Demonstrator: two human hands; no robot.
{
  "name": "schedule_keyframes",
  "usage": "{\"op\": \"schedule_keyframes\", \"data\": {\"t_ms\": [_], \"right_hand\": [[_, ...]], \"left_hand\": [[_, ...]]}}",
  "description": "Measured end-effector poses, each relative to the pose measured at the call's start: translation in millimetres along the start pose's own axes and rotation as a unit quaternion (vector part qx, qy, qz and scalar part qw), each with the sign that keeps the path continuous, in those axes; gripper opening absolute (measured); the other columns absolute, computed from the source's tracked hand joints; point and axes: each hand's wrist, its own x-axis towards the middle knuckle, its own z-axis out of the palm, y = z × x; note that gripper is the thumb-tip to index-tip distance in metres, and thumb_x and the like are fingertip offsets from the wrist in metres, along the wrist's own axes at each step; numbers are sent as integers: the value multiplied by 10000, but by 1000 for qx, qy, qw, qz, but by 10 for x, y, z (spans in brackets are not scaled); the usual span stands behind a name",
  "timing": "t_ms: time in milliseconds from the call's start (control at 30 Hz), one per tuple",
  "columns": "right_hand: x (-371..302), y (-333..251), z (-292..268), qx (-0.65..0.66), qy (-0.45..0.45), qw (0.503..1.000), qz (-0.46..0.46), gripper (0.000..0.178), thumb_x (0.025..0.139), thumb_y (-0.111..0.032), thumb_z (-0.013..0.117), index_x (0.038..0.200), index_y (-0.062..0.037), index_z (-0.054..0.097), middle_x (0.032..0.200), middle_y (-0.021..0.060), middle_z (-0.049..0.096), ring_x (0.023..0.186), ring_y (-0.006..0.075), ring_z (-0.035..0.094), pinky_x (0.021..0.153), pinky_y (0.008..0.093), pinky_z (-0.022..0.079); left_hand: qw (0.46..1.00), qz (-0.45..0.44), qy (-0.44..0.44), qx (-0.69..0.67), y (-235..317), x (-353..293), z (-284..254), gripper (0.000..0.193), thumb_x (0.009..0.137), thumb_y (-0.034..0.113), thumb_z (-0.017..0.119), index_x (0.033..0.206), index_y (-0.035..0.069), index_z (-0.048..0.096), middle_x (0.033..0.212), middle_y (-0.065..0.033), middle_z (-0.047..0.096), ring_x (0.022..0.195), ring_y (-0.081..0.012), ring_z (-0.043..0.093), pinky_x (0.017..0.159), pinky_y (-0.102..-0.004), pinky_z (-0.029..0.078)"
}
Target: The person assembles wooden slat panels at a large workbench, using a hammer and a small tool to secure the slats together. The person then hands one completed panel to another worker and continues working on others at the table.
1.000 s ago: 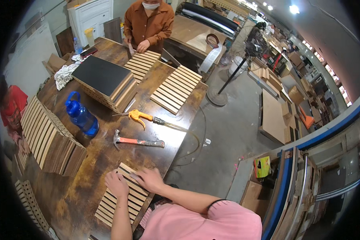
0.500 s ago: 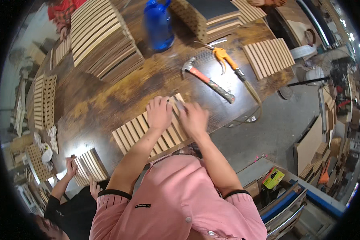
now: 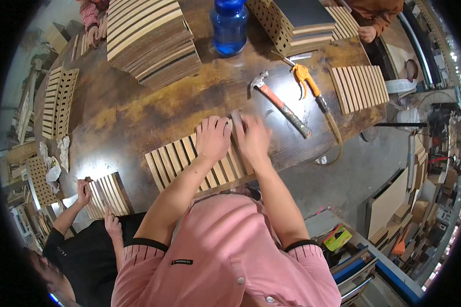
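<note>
1. Slatted panel [image 3: 161, 165]: one, lying along the desk's [image 3: 107, 110] near edge.
2. Left hand [image 3: 213, 138]: laid across panel; fingers close together, grip cannot be told.
3. Right hand [image 3: 254, 138]: fingers clamped on thin greyish piece [image 3: 236, 121], blurred.
4. Step, judged: dressing panel's right end; next stroke calls for steady left-hand pressure.

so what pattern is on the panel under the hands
The slatted panel has pale wooden slats alternating with dark stripes, in the head view.
</note>
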Motion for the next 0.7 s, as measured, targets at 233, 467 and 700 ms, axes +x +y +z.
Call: {"op": "schedule_keyframes", "data": {"t_ms": [233, 467, 700], "right_hand": [[-1359, 528, -845, 111, -81, 986, 90, 248, 912, -214, 751, 1120, -81, 754, 887, 94, 688, 835, 262, 658, 739, 387, 483], [-554, 495, -684, 151, 30, 977, 149, 296, 896, -139, 752, 1188, -93, 752, 1008, 138, 648, 888, 293, 651, 810, 401, 533], [-696, 522, -535, 224, -9, 974, 36, 376, 921, -75, 732, 1295, -113, 718, 1100, 131, 647, 1035, 299, 655, 933, 364, 527]], "left_hand": [[1000, -8, -27, -5, 30, 13, 46, 267, 990, 245, 565, 1213, 112, 627, 1203, -102, 570, 1158, -319, 524, 1020, -498, 375], [1000, 5, -3, 14, 154, 101, 164, 279, 986, 215, 573, 1242, 113, 620, 1188, -109, 572, 1127, -334, 529, 977, -486, 390], [1000, -8, -26, 12, 187, 124, 165, 297, 997, 256, 551, 1244, 106, 621, 1200, -108, 575, 1158, -328, 518, 991, -485, 382]]}}
